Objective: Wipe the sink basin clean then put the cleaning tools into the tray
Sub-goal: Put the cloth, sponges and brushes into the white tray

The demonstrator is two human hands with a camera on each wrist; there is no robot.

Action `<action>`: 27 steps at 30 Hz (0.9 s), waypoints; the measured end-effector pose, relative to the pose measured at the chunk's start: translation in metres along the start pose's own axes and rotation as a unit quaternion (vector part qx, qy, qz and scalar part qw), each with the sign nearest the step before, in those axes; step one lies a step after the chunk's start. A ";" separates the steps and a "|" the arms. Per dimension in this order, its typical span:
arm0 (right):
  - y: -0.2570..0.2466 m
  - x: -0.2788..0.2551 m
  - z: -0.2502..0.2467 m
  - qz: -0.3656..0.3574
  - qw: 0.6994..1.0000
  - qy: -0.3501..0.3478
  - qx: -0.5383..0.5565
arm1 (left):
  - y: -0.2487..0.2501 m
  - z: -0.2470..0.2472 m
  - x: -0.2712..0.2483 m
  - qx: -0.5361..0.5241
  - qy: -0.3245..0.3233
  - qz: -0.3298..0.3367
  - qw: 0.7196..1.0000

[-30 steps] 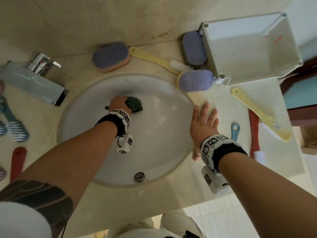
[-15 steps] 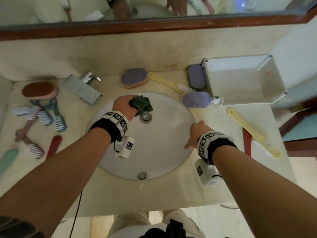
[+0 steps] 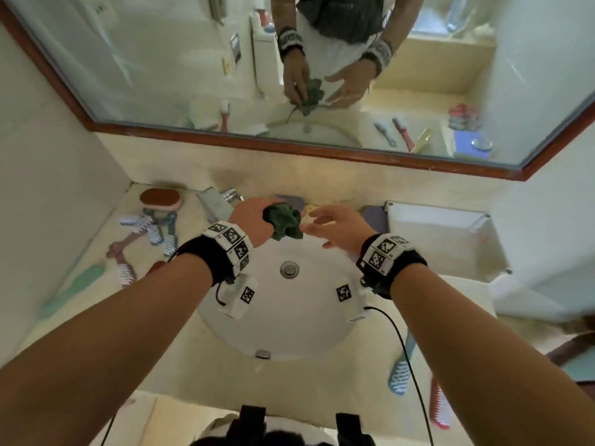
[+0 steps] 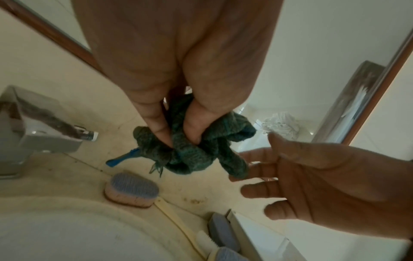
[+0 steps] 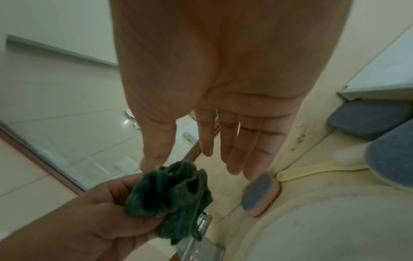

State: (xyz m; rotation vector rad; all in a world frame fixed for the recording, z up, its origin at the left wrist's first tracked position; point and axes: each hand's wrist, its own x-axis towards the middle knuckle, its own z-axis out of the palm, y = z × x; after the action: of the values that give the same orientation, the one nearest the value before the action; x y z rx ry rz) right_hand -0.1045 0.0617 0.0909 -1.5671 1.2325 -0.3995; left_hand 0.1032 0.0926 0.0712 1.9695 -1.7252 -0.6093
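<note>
My left hand point(image 3: 254, 220) grips a crumpled dark green cloth point(image 3: 285, 225) in the air above the back rim of the white sink basin point(image 3: 289, 323). The left wrist view shows thumb and fingers pinching the cloth point(image 4: 194, 153) from above. My right hand point(image 3: 335, 226) hovers just right of the cloth with fingers spread and holds nothing; the right wrist view shows its straight fingers point(image 5: 225, 150) beside the cloth point(image 5: 170, 192). The white tray point(image 3: 441, 239) stands on the counter at the back right; what shows of its inside is bare.
A steel faucet point(image 3: 215, 201) stands back left. Several brushes point(image 3: 151, 230) and a brown sponge point(image 3: 160, 198) lie on the left counter. A purple scrub pad point(image 4: 132, 190) and a yellow brush handle point(image 4: 176, 219) lie behind the basin. Blue point(image 3: 401, 371) and red point(image 3: 439, 403) brushes lie right.
My left hand has lifted the cloth out of the basin to above its back rim. My right hand has left the sink rim and risen beside the cloth. The head view tilted up.
</note>
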 end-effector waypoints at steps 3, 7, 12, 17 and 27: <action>-0.020 -0.003 0.014 -0.025 0.999 -0.007 0.042 | 0.011 -0.014 -0.005 -0.022 0.003 0.028 0.999; -0.030 -0.004 0.030 -0.042 0.993 0.014 0.112 | 0.017 -0.026 -0.007 -0.087 0.011 0.044 0.995; -0.028 0.000 0.038 -0.038 0.982 0.066 0.170 | 0.011 -0.032 -0.005 -0.234 -0.033 0.071 0.969; -0.015 -0.005 0.036 -0.020 0.959 0.102 0.264 | 0.016 -0.014 0.008 -0.323 -0.080 0.067 0.941; 0.032 -0.033 -0.026 -0.005 0.959 0.254 0.125 | 0.080 0.046 0.024 -0.338 -0.156 0.086 0.924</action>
State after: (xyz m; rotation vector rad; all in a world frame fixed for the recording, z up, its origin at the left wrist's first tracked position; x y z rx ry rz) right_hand -0.1538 0.0787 0.0836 -1.2900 1.4898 -0.9705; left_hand 0.0149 0.0569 0.0810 1.2719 -1.5385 -1.3022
